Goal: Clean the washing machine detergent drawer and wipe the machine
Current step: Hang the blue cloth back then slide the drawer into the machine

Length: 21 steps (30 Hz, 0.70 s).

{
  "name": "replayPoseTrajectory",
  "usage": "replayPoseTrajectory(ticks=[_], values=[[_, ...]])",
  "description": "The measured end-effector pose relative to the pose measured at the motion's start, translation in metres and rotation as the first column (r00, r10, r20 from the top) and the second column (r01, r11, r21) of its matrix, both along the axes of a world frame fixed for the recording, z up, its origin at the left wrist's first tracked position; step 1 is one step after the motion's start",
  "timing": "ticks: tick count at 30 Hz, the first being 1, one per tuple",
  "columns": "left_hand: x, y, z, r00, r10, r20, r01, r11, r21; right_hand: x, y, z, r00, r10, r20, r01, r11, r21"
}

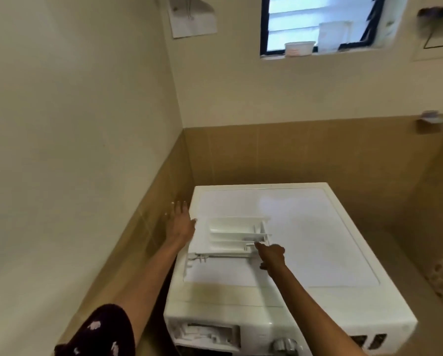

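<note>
Lying flat atop the machine (305, 240), toward 9 o'clock: drawer (230, 236), likely set there for cleaning. Left hand (180, 224), fingers spread, beside its 9 o'clock edge; right hand (271, 255) touched its 3 o'clock end, grip unclear.

Daylight from window (315, 21) at 1 o'clock, panes blown out pale blue. Room moderately bright, warm beige cast. Soft glare patch on washing machine (318, 240) top, 1 o'clock of drawer (233, 235). Faint shadow under drawer toward 6 o'clock. Overall soft focus; frame edge at 3 o'clock smeared. Wide-angle lens bends walls (74, 124).
</note>
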State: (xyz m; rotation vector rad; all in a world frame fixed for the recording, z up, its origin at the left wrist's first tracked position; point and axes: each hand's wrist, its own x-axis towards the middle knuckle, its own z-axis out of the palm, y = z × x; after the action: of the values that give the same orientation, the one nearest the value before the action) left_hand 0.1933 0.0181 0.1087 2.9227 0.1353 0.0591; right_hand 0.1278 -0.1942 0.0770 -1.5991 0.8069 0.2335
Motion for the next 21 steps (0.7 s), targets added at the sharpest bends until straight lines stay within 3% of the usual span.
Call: replayPoseTrajectory(ticks=[2, 4, 9, 13, 17, 21], values=[[0.015, 0.001, -0.015, 0.992, -0.008, -0.125, -0.005, 0.994, -0.105, 0.012, 0.009, -0.013, 0.994, -0.109, 0.022, 0.105, 0.988, 0.116], [0.032, 0.001, -0.03, 0.975, 0.004, -0.223, -0.075, 0.947, -0.311, 0.025, 0.014, -0.025, 0.982, -0.182, 0.046, 0.174, 0.974, 0.146], [0.054, -0.003, -0.041, 0.919, 0.094, -0.383, -0.355, 0.617, -0.702, 0.044, 0.014, -0.047, 0.981, -0.185, 0.063, 0.177, 0.978, 0.112], [0.058, 0.0, -0.04, 0.86, 0.075, -0.505, -0.477, 0.47, -0.743, 0.057, 0.008, -0.054, 0.968, -0.217, 0.122, 0.206, 0.974, 0.099], [0.05, 0.004, -0.042, 0.825, 0.057, -0.563, -0.533, 0.411, -0.739, 0.063, 0.002, -0.055, 0.945, -0.282, 0.167, 0.266, 0.958, 0.11], [0.03, 0.001, -0.04, 0.817, 0.057, -0.573, -0.56, 0.312, -0.767, 0.063, 0.002, -0.051, 0.959, -0.212, 0.19, 0.173, 0.964, 0.201]])
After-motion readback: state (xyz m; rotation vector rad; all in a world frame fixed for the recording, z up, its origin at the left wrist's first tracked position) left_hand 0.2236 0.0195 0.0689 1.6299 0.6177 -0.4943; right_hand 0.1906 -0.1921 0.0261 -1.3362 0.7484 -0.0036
